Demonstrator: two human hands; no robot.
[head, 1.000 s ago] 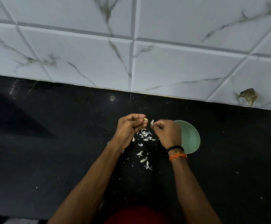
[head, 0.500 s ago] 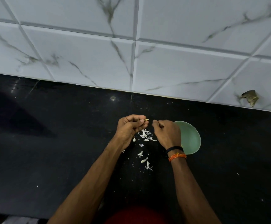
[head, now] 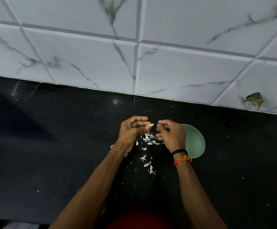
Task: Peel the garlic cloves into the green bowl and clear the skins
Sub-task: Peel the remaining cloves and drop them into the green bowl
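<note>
1. My left hand is curled, and its thumb and fingertips pinch a garlic clove; the pale tip of the clove points to the right, toward my other hand.
2. My right hand is just beside it, with the fingers bent inward close to the clove. I cannot tell if they hold a small piece of skin or nothing.
3. I judge that I am in the middle of the peeling step: one clove is in work, and it is not yet in the bowl.
4. The next move, I think, needs the right fingertips to catch the loose edge of the skin and pull it away, while the left hand keeps the clove firm. After this the clove must go right, into the green bowl.
5. The green bowl stands on the table, right of my right hand, which covers its left part.
6. The skins lie scattered on the table under and nearer than my hands; they are not cleared yet.
7. Hard to see: how much skin is left on the clove, and if peeled cloves are already inside the bowl.
</note>
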